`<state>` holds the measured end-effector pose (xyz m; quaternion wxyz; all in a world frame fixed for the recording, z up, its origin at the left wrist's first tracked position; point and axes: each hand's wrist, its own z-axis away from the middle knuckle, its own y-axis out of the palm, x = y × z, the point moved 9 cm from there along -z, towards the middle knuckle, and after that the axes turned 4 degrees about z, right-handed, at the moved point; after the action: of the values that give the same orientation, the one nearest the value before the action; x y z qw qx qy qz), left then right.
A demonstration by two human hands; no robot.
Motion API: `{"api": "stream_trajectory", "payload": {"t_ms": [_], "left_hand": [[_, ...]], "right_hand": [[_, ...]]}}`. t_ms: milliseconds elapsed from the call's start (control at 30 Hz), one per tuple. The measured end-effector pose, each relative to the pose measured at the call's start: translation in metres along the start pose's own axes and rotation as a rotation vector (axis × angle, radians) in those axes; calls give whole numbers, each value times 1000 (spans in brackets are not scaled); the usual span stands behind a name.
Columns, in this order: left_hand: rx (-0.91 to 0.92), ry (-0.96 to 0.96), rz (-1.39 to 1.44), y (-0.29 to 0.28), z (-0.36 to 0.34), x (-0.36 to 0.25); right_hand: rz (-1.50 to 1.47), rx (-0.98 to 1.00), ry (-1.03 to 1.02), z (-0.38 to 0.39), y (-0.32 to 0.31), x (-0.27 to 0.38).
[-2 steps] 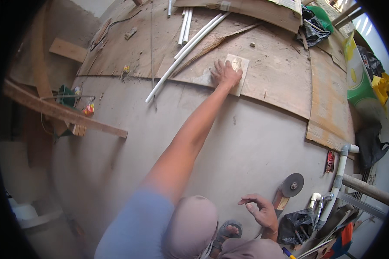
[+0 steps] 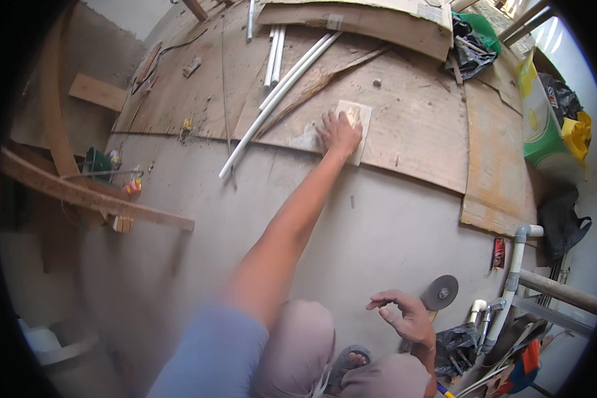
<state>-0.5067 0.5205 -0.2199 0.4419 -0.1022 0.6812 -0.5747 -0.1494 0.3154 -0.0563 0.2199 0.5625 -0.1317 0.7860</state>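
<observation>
My left arm reaches far forward, and my left hand (image 2: 340, 136) is on a pale square tile (image 2: 366, 126) with a cream patch on top. Its fingers curl at the tile's left edge, and the thumb side lies over its surface. The tile lies at the near edge of the plywood sheet (image 2: 418, 142). Close to my knees, my right hand (image 2: 410, 318) hovers with bent, parted fingers and nothing in them. Just beyond it is an angle grinder (image 2: 444, 292) on the floor, its dark disc showing and its body mostly hidden behind the hand.
White pipes (image 2: 272, 113) lie across the plywood to the left. Cardboard (image 2: 494, 159) covers the right side. Joined pipes (image 2: 514, 278) and a black plastic bag (image 2: 459, 348) stand near my right. A wooden beam (image 2: 113, 205) juts in from the left above the grey floor (image 2: 351, 225).
The whole view has shifted slightly. My right hand has moved a little toward the grinder and covers more of its body. My left hand stays at the tile.
</observation>
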Motion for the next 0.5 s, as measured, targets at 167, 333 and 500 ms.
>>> {"api": "stream_trajectory", "payload": {"t_ms": [167, 333, 500], "left_hand": [[44, -4, -35, -13, 8, -12], [-2, 19, -83, 12, 0, -8], [21, 1, -110, -6, 1, 0]], "right_hand": [[262, 129, -153, -105, -53, 106], [-111, -16, -78, -257, -141, 136], [-535, -406, -47, -404, -226, 112]]}}
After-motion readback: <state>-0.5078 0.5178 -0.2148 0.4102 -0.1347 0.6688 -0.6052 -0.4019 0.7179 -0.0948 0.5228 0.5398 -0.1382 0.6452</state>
